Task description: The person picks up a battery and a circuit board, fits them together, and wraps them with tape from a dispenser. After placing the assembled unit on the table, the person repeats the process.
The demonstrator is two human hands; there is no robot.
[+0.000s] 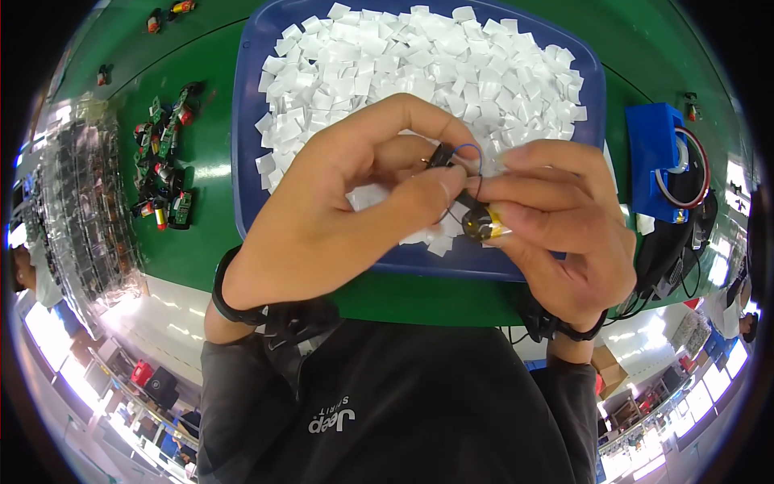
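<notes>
**Both hands pinched on a small wired part over the blue tray**

From my remote seat I see my left hand [339,210] and right hand [556,226] meeting above the near edge of the blue tray [250,121], which sits in the middle of the green bench [210,242]. The left thumb and forefinger are closed on a small black component [441,155] — the grip is tight, fingertips pressed together around it. The right hand's fingers are clamped on a small gold-coloured cylindrical cell [484,226], held just below and to the right of the black piece. Thin wires [472,161], one blue and one dark, loop between the two parts, so both hands share the same little assembly.

The tray is heaped with small white square pads [419,56], filling it nearly edge to edge. Toward the left edge of the bench lies a scattered group of small green circuit boards [165,161] with red and black parts. Near the right edge stands a blue block-shaped fixture [653,157] with a coil of red and white wire against it. Both wrists wear dark bands — the left one [230,302] shows clearly.
</notes>
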